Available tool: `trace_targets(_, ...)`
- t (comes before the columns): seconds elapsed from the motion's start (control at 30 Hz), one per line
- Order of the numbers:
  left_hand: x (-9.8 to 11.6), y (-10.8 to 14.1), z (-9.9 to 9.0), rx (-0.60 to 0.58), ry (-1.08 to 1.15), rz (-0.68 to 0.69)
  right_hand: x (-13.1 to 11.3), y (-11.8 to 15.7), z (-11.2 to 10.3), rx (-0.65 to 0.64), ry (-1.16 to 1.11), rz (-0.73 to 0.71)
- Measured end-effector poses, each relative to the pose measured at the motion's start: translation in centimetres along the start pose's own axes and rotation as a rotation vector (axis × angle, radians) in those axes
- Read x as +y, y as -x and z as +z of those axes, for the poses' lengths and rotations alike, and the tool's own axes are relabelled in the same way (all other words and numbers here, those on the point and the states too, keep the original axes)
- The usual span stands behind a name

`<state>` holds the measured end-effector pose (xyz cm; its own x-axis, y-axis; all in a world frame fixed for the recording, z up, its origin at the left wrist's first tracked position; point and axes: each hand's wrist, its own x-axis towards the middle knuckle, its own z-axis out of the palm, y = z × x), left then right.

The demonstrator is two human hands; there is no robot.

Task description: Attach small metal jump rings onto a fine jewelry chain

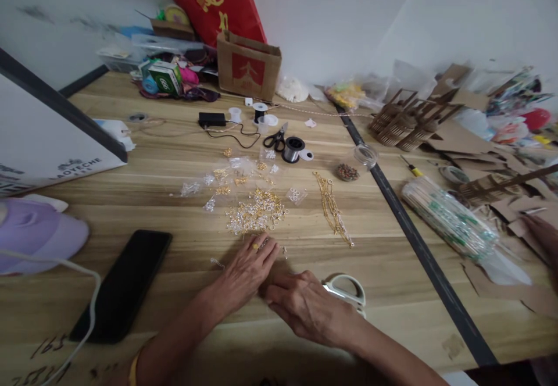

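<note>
My left hand (246, 267), with a gold ring on a finger, is at the near edge of a pile of small gold and silver beads and findings (257, 210). Its fingers are bent together and their tips are hidden. My right hand (307, 301) is closed, thumb side toward the left hand; whatever lies in its fingers is hidden. White-handled scissors (349, 287) rest beside and partly behind the right hand. A short silver chain (217, 263) lies left of the left hand. Gold chains (330, 206) lie to the right of the pile.
Small bags of findings (222, 179), black scissors (275, 139), a wire spool (293, 149) and a bead jar (349, 171) stand beyond the pile. A phone (122, 284) lies left. Past a dark strip (418, 246), another person's hand (540, 229) is near cardboard and wrapped sticks (449, 217).
</note>
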<state>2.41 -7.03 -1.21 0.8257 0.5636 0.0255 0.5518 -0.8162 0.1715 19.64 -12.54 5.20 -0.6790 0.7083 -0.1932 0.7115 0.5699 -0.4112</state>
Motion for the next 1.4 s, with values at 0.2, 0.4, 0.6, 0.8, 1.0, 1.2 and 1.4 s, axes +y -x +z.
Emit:
trace_targets(0.2, -0.3, 0.5, -0.1, 0.08, 0.121, 0.008, 0.7, -0.4, 0.3, 0.215, -0.289, -0.002)
trace_targets(0.4, -0.1, 0.2, -1.7, 0.306, 0.503, -0.069, 1.7, -1.3, 0.8, 0.536, -0.554, -0.023)
trace_targets(0.6, -0.1, 0.1, -1.7, 0.384, 0.921, -0.334, 2.0, -1.6, 1.5, 0.581, -0.512, 0.063)
trace_targets(0.8, -0.3, 0.3, -2.8, 0.314, 1.054, -0.365, 2.0, -2.1, 1.2, 0.558, -0.455, 0.071)
trace_targets(1.0, -0.7, 0.7, -3.1, 0.283, 1.07, -0.357, 2.1, -2.7, 0.9, 0.536, -0.424, 0.076)
trace_targets(1.2, -1.1, 0.5, -2.7, 0.275, 1.076, -0.35, 2.1, -3.1, 1.0, 0.494, -0.454, 0.106)
trace_targets(1.4, -1.1, 0.4, -2.6, 0.269, 1.097, -0.361, 2.6, -3.2, 2.1, 0.551, -0.578, 0.124)
